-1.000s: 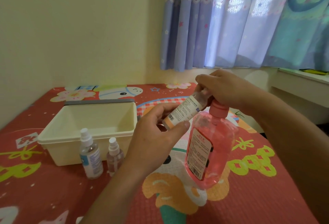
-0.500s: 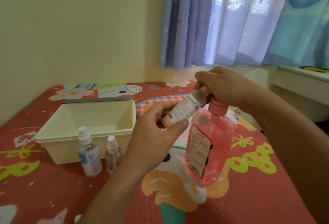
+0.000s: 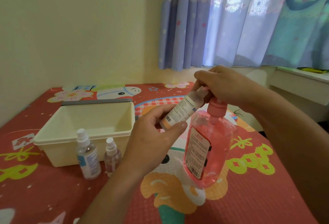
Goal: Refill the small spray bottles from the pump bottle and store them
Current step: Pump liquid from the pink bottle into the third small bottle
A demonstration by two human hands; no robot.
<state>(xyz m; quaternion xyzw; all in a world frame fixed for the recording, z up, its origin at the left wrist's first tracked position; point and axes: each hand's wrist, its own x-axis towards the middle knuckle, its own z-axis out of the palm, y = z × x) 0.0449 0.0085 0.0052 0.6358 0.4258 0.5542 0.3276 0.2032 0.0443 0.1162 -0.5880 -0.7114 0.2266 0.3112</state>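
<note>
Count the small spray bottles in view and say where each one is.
3. One bottle is tilted in the left hand, its mouth at the pump. The taller one and the shorter one stand on the mat in front of the bin. None seems hidden.

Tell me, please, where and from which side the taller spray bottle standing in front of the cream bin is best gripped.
Grip the taller spray bottle around its labelled cylindrical body, below the white nozzle. It stands upright on the mat, so come from the front or its left: the cream bin blocks the back and the smaller spray bottle stands close on the right.
</note>
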